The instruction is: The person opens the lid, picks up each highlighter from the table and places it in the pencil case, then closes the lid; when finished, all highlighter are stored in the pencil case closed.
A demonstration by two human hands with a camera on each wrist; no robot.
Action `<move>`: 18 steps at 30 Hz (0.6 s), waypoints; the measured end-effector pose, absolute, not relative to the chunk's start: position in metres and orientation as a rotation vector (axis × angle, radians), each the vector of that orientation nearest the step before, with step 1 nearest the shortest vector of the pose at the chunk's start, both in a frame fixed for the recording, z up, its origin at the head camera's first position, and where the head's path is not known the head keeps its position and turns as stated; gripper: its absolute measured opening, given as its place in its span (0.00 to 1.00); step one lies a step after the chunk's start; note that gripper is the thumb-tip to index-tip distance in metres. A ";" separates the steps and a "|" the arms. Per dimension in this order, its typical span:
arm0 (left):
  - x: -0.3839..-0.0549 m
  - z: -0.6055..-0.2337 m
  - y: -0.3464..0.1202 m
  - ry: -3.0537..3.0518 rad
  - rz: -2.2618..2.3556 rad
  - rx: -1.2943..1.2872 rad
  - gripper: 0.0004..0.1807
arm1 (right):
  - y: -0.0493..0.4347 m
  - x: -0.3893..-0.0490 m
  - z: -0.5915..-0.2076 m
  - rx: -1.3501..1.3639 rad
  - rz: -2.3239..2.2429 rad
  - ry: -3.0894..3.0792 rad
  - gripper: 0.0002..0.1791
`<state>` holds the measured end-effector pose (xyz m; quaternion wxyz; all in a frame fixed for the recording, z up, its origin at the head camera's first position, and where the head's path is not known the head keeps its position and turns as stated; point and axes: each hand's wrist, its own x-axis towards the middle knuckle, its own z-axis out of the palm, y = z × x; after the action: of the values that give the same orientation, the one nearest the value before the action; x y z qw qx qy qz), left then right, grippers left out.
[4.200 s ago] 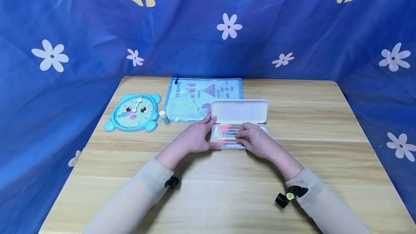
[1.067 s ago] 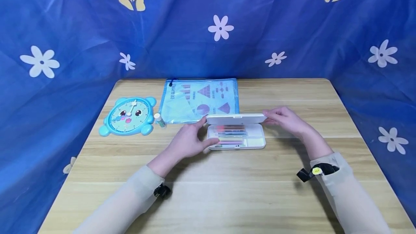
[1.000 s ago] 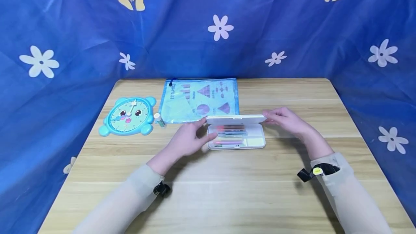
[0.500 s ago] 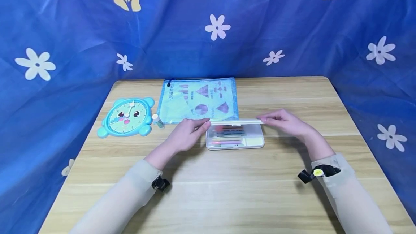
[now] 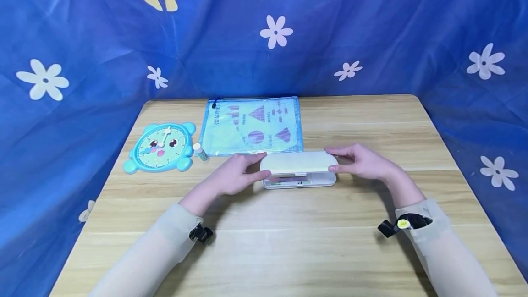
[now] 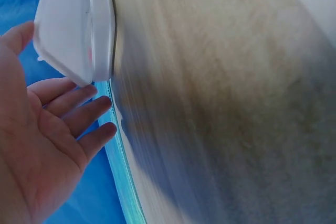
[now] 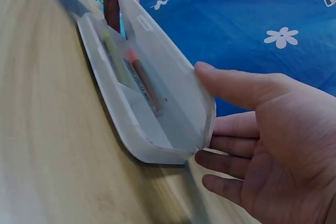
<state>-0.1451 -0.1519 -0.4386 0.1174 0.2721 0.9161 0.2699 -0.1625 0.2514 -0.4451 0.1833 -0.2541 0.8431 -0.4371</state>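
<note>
A white pencil case (image 5: 298,163) lies on the table in front of me, its hinged lid tilted partly down over the tray. Several pens (image 7: 143,82) show inside it in the right wrist view. My left hand (image 5: 233,174) holds the lid's left end, thumb at the front edge and index finger toward the hinge; its other fingers (image 6: 86,116) stay off the case. At the right end, my right hand (image 5: 363,163) holds the lid with the thumb on its front edge and fingers behind, by the hinge side. In the head view, the lid hides most of the contents.
Behind the case lies a blue zip document pouch (image 5: 251,127). A glue stick (image 5: 200,152) and a blue toy clock (image 5: 161,148) are to the left. The wooden table (image 5: 288,242) meets a blue flowered cloth (image 5: 222,49) at the back.
Earlier my right hand was among the pens in the opened case. It then moved to the lid's right end, and both hands have swung the lid forward and down over the tray.
</note>
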 end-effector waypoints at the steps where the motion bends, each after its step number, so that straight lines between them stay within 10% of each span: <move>1: -0.145 -0.438 -0.152 2.682 0.779 0.793 0.47 | 0.251 -0.161 -0.445 -0.731 -1.214 2.390 0.39; 18: -0.143 -0.443 -0.149 2.718 0.719 0.836 0.53 | 0.239 -0.150 -0.456 -0.795 -1.029 2.616 0.53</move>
<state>-0.1428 -0.1487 -0.4433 0.1038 0.2835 0.9216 0.2437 -0.1497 0.2385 -0.4564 0.1098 -0.2705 0.8900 -0.3501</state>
